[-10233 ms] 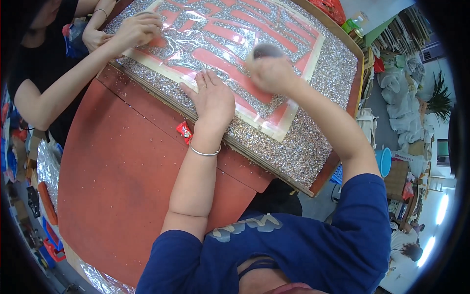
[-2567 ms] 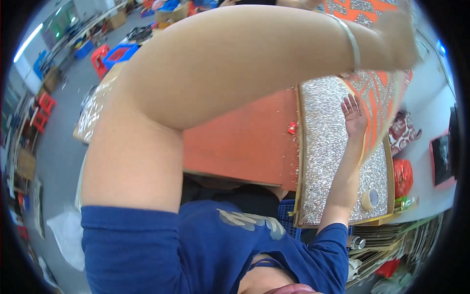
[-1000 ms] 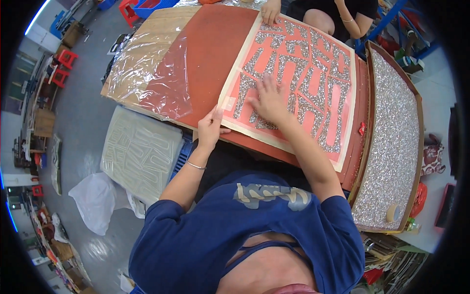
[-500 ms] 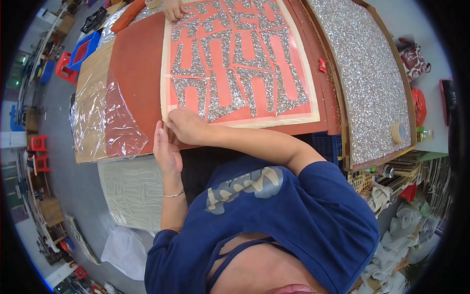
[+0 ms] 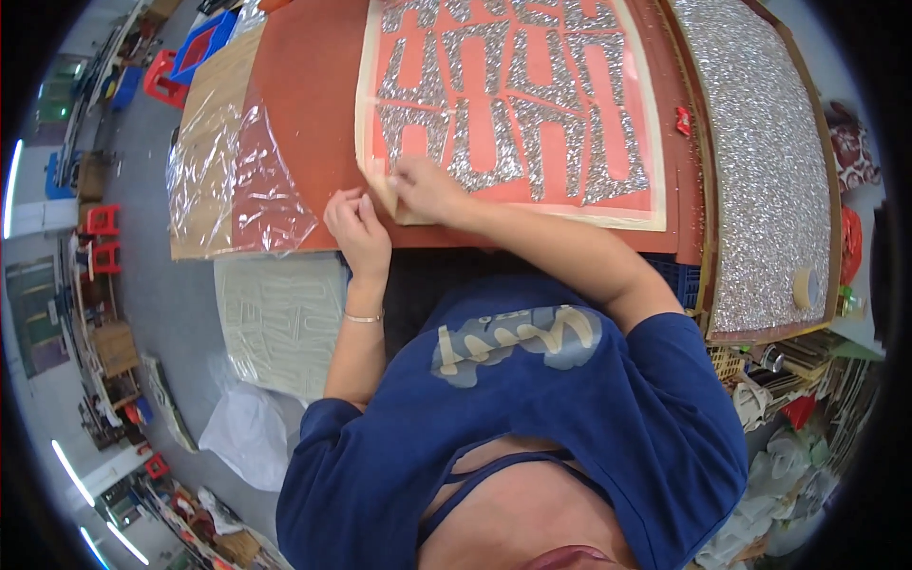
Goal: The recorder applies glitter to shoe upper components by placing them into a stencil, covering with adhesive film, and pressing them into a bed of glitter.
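Fingers of both hands, left hand (image 5: 359,228) and right hand (image 5: 425,188), are pinching together on the glitter sheet (image 5: 513,104)'s near-left corner, seemingly lifting its edge.

A wooden tray of silver glitter (image 5: 769,161) lies along the right of the tabletop (image 5: 304,104) with a tape roll (image 5: 806,285) at its near end — crinkled clear film (image 5: 242,180) on the left, red stools (image 5: 100,237) on the floor beyond.
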